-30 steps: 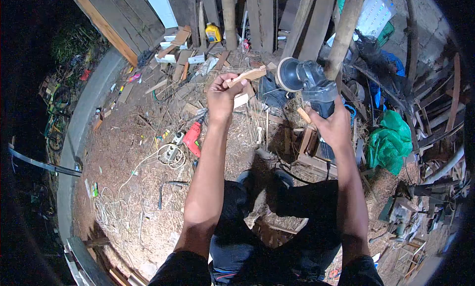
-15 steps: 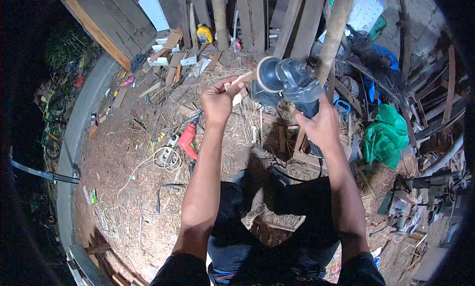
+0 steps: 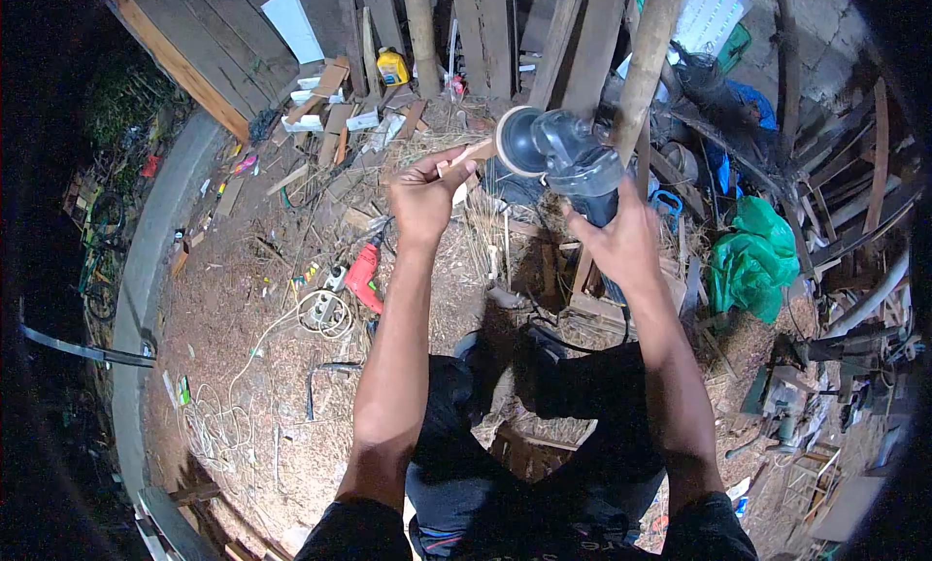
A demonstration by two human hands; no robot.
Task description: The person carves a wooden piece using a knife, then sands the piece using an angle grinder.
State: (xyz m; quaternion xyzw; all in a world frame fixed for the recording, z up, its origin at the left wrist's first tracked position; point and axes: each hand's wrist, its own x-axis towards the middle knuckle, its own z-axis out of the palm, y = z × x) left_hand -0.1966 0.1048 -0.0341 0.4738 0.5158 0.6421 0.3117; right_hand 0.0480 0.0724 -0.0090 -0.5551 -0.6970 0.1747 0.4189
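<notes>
Pinched between the thumb and fingers of my left hand [image 3: 425, 194] is a small pale wooden piece [image 3: 472, 155]. Its far end meets the edge of the round disc [image 3: 520, 142] on a dark power tool [image 3: 580, 158]. My right hand [image 3: 617, 233] is wrapped round the body of that tool, whose disc faces left toward the wood. A black cord hangs below the tool. The end of the wood at the disc is partly hidden.
On the ground lie a red drill [image 3: 364, 279], a power strip [image 3: 328, 299] with a coiled pale cable, and wood scraps. A yellow bottle [image 3: 392, 67] stands by upright planks. A green plastic bag [image 3: 755, 260] lies at the right.
The power tool has moved left, bringing its disc against the far end of the wooden piece. My left hand has shifted slightly left, and the whole view has shifted a little.
</notes>
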